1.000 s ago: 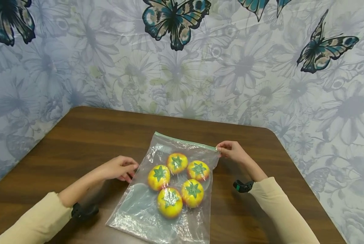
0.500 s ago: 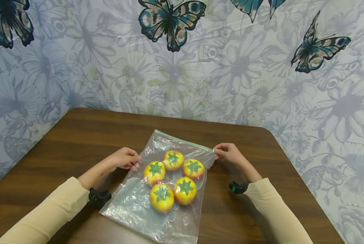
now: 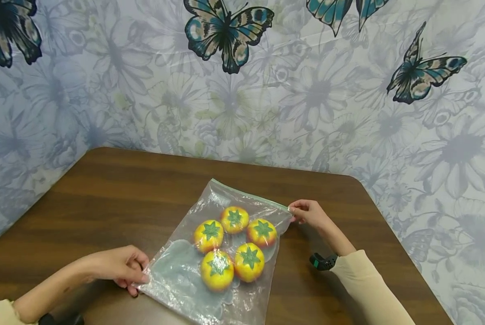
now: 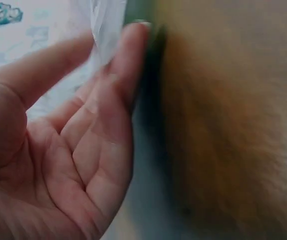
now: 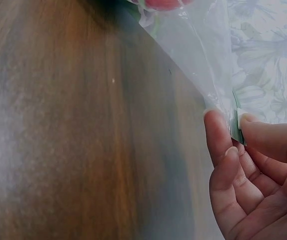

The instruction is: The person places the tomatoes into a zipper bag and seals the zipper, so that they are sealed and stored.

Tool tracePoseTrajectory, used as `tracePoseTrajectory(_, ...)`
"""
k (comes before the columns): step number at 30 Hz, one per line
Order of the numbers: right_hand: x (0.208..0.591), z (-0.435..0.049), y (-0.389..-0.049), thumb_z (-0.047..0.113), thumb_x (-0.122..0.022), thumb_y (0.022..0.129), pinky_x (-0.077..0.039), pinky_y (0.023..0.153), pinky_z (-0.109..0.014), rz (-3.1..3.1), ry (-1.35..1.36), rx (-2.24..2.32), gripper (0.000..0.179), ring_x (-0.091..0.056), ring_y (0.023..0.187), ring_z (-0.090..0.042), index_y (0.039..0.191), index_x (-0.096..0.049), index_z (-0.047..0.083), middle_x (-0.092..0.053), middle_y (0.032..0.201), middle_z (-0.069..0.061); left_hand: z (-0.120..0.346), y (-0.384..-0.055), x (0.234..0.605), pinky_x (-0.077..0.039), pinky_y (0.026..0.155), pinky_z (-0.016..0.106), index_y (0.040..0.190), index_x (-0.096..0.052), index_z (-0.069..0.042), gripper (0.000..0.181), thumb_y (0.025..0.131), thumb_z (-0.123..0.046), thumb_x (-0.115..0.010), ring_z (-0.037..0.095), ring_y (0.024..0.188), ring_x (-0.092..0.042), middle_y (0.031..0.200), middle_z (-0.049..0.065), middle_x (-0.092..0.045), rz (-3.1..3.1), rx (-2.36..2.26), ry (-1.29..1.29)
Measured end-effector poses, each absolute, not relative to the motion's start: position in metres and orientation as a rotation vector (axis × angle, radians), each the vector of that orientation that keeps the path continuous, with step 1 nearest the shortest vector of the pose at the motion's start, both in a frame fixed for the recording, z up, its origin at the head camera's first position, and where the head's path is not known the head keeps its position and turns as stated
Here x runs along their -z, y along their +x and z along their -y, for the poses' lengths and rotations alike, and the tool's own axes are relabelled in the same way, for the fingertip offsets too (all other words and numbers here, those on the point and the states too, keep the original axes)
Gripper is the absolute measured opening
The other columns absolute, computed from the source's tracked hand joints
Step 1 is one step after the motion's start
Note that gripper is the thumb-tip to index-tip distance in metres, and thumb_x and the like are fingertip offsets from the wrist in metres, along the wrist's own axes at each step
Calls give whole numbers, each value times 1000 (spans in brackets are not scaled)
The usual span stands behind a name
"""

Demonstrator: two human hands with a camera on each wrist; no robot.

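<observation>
A clear zip-top bag (image 3: pixel 173 271) with a green strip along its top edge lies tilted over the table. Inside it sit several round yellow fruits (image 3: pixel 249 262), reddish underneath, each with a green star-shaped top. My left hand (image 3: pixel 120 268) pinches the bag's lower left corner between thumb and fingers. In the left wrist view, thumb and fingertips of the left hand (image 4: pixel 78 145) meet at the clear plastic. At the upper right corner, my right hand (image 3: pixel 311 214) pinches the end of the green strip. The right wrist view has the right hand (image 5: pixel 256 175) with its thumb against the strip.
A brown wooden table (image 3: pixel 116 194) with rounded far corners carries the bag. Behind it hangs a pale floral cloth (image 3: pixel 319 90) printed with butterflies. Black bands (image 3: pixel 324 262) sit on both wrists.
My left hand first reached the bag's upper left side, then came down and toward me to the lower left corner. My right hand stayed at the upper right corner throughout.
</observation>
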State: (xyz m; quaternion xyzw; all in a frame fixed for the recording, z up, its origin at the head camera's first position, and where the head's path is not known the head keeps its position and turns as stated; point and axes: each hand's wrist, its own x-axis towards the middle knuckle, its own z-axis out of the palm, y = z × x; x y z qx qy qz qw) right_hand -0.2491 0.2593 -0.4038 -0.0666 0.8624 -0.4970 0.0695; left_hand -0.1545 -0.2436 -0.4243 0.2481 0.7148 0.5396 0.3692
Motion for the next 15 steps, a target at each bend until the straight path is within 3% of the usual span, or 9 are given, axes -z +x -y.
tracePoseTrajectory(4, 402, -267, -247, 11, -60, 92, -50, 59, -30, -2598, -184, 1515, 26, -65, 71, -24, 105, -60, -11, -65, 80, -9, 248, -165, 426, -43, 50, 17, 91, -57, 9, 14, 90, -6, -59, 14, 65, -64, 74, 10, -65, -1844, -1436, 605)
tracePoseTrajectory(9, 402, -275, -245, 11, -59, 93, -51, 60, -29, -2552, -149, 1562, 28, -65, 71, -20, 108, -58, -13, -66, 82, -10, 251, -197, 418, -44, 50, 18, 104, -54, 17, 26, 92, -6, -57, 9, 63, -60, 73, 3, -63, -2033, -1460, 473)
tracePoseTrajectory(15, 403, -285, -234, 8, -58, 93, -54, 66, -30, -2471, -92, 1606, 28, -66, 73, -21, 108, -55, -15, -65, 83, -12, 246, -250, 400, -50, 57, 22, 106, -59, 14, 27, 91, -9, -60, 11, 66, -60, 73, 2, -63, -2196, -1455, 281)
